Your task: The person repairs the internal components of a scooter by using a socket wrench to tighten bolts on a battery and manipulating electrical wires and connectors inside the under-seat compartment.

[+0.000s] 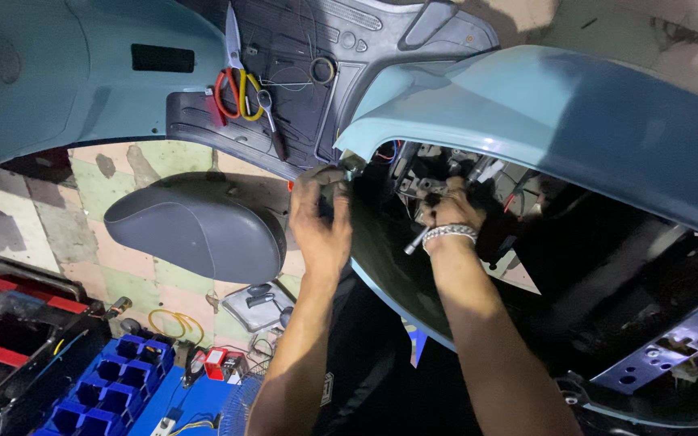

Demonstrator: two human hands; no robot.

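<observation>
under the light blue scooter body panel (575, 129) we are mid-job, by our reading: the shell is already lifted clear of the wiring and fittings (438, 173), and those parts look not yet closed up. our left hand (322, 218) is curled tight on the panel's lower edge, touching it. our right hand (452, 208), bracelet at the wrist, is closed around a slim metal tool (415, 241) and pressed in among the fittings, just beside the left. scissors (234, 77) lie well apart on the grey footboard (300, 89).
</observation>
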